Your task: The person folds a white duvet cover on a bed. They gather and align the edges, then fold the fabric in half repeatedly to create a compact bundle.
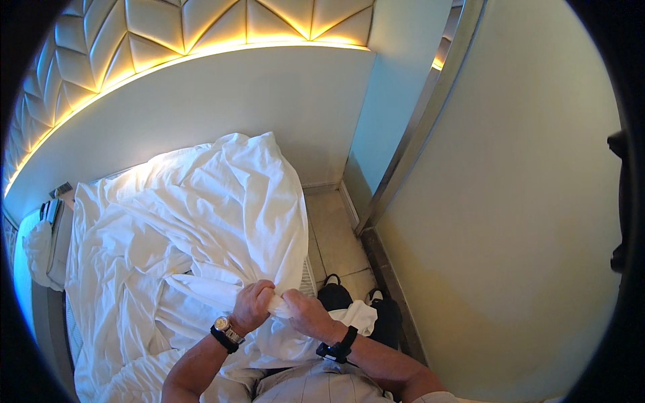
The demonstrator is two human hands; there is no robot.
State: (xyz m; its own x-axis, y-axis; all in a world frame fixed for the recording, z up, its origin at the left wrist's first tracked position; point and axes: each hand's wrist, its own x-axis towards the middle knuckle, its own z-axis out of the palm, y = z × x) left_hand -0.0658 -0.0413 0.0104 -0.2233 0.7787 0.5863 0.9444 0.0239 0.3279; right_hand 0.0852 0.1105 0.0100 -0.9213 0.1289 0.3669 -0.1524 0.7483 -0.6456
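White bedding [201, 216] lies in loose wrinkles over a bed, reaching down to the person's lap. My left hand [252, 307], with a metal wristwatch and a black band at the wrist, is closed on a bunched length of the white cloth. Close to its right, my right hand [307, 312], wearing a black strap with a small device, grips the same bunched cloth. A short twisted stretch of cloth [278, 306] shows between the two fists. A white end of cloth [360, 316] hangs past my right wrist over the dark trouser legs.
A padded, lit headboard panel [216, 22] runs above a plain wall. Right of the bed is a strip of tiled floor [335, 226], bounded by a large pale panel [504, 226] with a metal-edged frame. At the left stands a bedside unit [48, 312] with white cloth on it.
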